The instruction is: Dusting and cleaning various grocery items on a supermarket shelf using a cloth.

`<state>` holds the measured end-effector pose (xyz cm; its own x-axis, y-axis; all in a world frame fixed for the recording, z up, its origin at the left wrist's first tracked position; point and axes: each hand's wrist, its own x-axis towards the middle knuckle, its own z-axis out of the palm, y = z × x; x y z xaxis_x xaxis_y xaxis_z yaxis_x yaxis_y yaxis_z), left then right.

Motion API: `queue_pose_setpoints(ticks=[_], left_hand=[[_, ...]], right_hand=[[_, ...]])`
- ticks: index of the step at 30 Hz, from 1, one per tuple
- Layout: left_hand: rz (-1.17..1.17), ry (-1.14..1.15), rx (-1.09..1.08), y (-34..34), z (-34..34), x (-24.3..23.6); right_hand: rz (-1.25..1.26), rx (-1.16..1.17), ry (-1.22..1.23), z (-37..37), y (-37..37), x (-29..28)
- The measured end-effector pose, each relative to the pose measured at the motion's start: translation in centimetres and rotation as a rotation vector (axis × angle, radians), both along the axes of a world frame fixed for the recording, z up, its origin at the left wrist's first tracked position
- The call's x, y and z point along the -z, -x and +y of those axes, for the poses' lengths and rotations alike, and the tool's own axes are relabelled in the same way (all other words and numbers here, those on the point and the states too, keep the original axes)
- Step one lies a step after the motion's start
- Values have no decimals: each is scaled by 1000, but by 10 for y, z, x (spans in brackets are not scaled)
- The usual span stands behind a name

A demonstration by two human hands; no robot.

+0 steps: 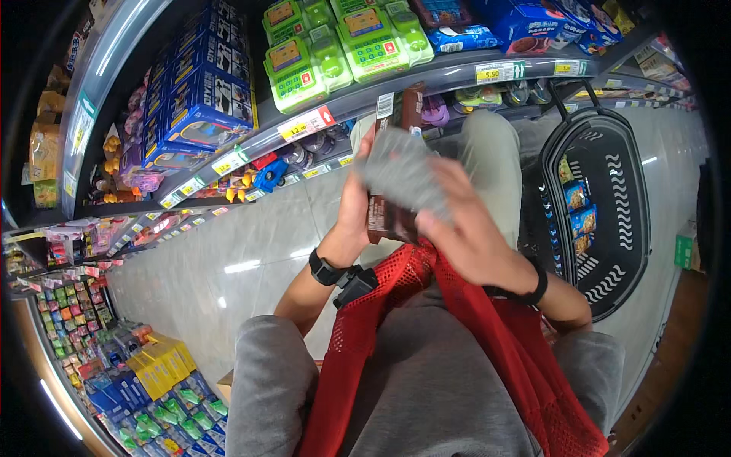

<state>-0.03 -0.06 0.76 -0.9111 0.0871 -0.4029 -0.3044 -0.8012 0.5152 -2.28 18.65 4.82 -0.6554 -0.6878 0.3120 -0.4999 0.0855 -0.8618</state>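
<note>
My left hand (pixel 352 213) grips the side of a brown box (pixel 388 223) held upright over my lap. My right hand (pixel 474 236) holds a grey cloth (pixel 400 167), blurred by motion, against the front of that box, covering much of it. The box's top rises behind the cloth toward the shelf edge. Dark bands sit on both wrists, and a red mesh vest (pixel 350 358) hangs below my hands.
A black basket (pixel 628 274) with small packets stands on the floor at my right. In front, curved shelves (pixel 236 146) hold green toy sets (pixel 365 46) and blue boxes (pixel 194 91). More stocked displays (pixel 164 377) line the left. My bent knee (pixel 495 152) is near the shelf.
</note>
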Motion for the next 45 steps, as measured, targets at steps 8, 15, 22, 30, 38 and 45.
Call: queue_pose_setpoints(ticks=[8, 15, 22, 30, 38, 45], left_hand=[[-101, -107, 199, -20, 4, -6], [-105, 341, 48, -38, 11, -17], [0, -179, 42, -48, -6, 67], [261, -537, 301, -24, -7, 32], [243, 604, 86, -78, 0, 38], [171, -523, 275, -38, 12, -2]], right_hand=[[587, -11, -154, 2, 47, 23], [515, -29, -37, -18, 2, 0], [547, -298, 27, -20, 18, 0], [536, 123, -93, -11, 59, 27], [506, -307, 36, -24, 18, 16], [214, 258, -39, 27, 125, 64]])
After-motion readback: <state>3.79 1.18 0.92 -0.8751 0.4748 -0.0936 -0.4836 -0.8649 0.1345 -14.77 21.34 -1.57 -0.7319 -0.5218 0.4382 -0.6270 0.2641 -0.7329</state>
